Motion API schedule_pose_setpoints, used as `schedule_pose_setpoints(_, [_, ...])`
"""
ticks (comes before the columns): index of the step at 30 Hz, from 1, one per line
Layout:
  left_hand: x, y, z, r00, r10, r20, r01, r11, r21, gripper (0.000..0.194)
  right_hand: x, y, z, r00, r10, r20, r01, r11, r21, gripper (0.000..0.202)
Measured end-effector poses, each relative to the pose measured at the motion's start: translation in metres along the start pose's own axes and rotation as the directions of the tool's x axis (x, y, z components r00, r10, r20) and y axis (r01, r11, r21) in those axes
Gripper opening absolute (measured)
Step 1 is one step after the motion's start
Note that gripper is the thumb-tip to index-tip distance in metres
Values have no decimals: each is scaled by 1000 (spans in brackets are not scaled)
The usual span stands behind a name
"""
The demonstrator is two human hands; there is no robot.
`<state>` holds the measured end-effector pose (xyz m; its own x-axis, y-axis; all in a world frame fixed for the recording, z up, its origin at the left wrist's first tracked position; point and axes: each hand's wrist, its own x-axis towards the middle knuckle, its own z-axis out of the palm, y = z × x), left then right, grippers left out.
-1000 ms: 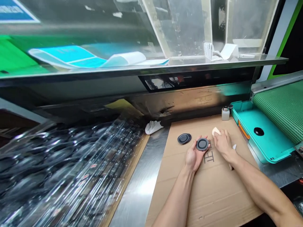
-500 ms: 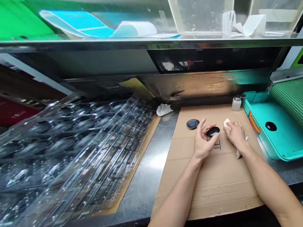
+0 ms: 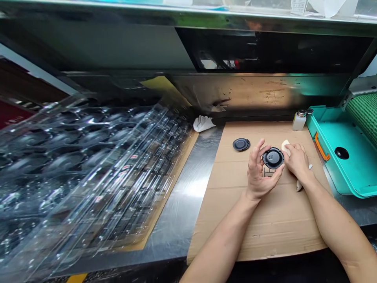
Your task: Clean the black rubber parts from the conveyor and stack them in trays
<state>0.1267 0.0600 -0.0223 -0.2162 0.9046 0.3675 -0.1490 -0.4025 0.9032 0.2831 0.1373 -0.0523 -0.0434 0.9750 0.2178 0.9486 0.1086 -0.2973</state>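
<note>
My left hand (image 3: 260,169) grips a round black part (image 3: 273,158) by its edges, between thumb and fingers, above the cardboard sheet (image 3: 253,208). Its face with a small square mark is turned toward me. Just right of it, my right hand (image 3: 297,159) is closed on a small cream-coloured pad (image 3: 285,146). Another round black part (image 3: 241,144) lies on the cardboard to the left of my hands. Partly hidden under my right wrist is a whitish crumpled piece (image 3: 299,186).
Stacked clear plastic trays (image 3: 118,173) fill the left side. A white cloth (image 3: 203,123) lies by the metal back wall. At the right are a small bottle (image 3: 299,120) and a teal bin (image 3: 356,173) holding a black disc (image 3: 342,153). A metal shelf edge runs overhead.
The black part in my left hand has turned from its glossy side to show its marked face. The view has tilted down, and both hands sit slightly further right in it.
</note>
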Motion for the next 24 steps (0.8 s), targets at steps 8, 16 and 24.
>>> schedule_pose_setpoints(8, [5, -19, -5, 943, 320, 87, -331, 919, 215, 94, 0, -3, -5, 999, 12, 35, -11, 999, -40, 35])
schedule_pose_setpoints(16, [37, -22, -43, 997, -40, 63, -13, 741, 671, 25, -2, -2, -6, 999, 29, 43, -28, 999, -26, 33])
schedule_pose_setpoints(24, [141, -21, -96, 977, -210, 17, 14, 147, 989, 24, -6, -8, -12, 995, 50, 85, -51, 999, 5, 30])
